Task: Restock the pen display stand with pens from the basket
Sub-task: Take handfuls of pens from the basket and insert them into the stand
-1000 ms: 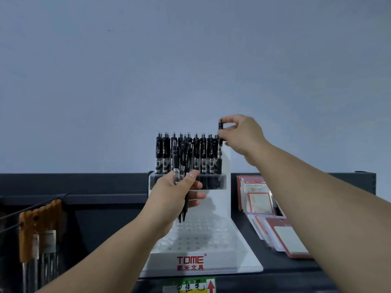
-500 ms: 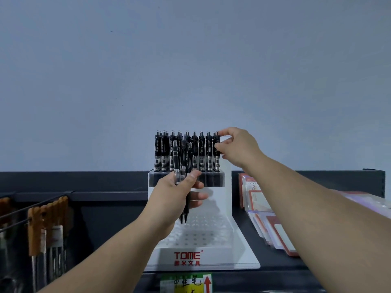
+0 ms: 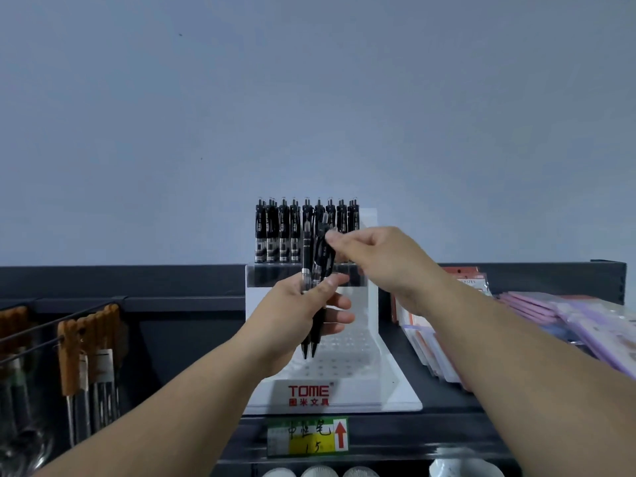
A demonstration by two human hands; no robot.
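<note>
Black pens (image 3: 307, 256) sit bunched in the left hand (image 3: 296, 304), fingers curled round them as a ready supply — the right hand (image 3: 375, 256) pinches the top of one pen (image 3: 323, 259), likely to draw it out. Just behind, the stand (image 3: 373, 304) has its back row (image 3: 275, 232) full, open holes in front; no basket in view.

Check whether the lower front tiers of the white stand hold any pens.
No: the lower tiers of the stand show only empty holes; pens stand in the top row alone.
</note>
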